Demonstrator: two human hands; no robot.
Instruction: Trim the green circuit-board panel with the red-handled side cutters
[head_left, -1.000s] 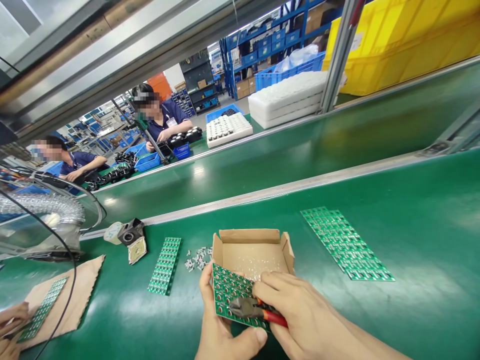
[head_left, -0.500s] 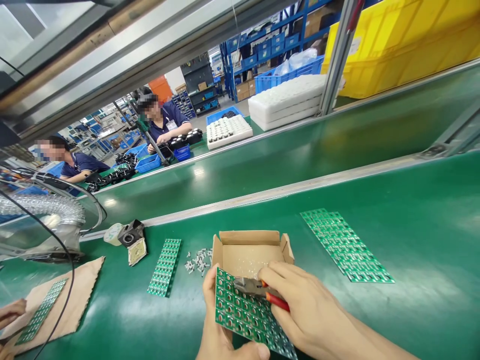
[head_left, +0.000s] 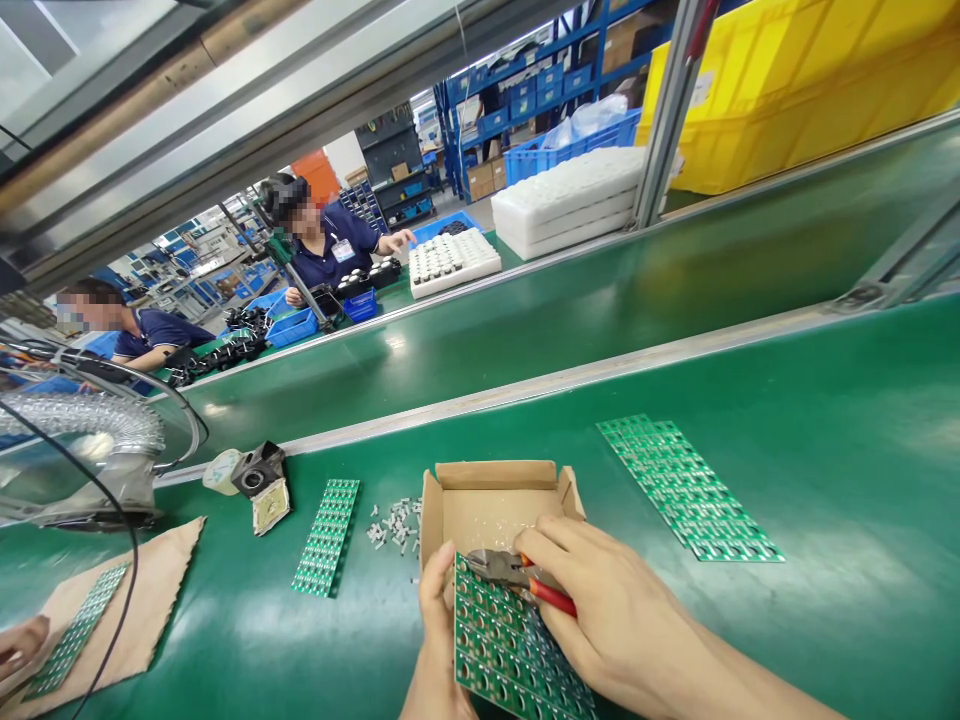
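Note:
My left hand (head_left: pixel 437 640) grips the left edge of a green circuit board panel (head_left: pixel 506 650) and holds it tilted over the near edge of a small open cardboard box (head_left: pixel 487 500). My right hand (head_left: pixel 607 615) is closed around red-handled cutting pliers (head_left: pixel 517 578). The plier jaws rest at the panel's top edge, just above the box floor. Small light bits lie scattered inside the box.
A long green panel (head_left: pixel 686 488) lies on the green belt at right, a narrow one (head_left: pixel 327 535) at left beside loose white parts (head_left: pixel 394 522). A tape dispenser (head_left: pixel 251 478), brown card (head_left: pixel 142 600) and another person's hand (head_left: pixel 19 645) are far left. Two workers sit across the line.
The panel has slid toward me and to the right while the pliers moved up to its top edge. The worker across the line has stretched an arm toward the white tray.

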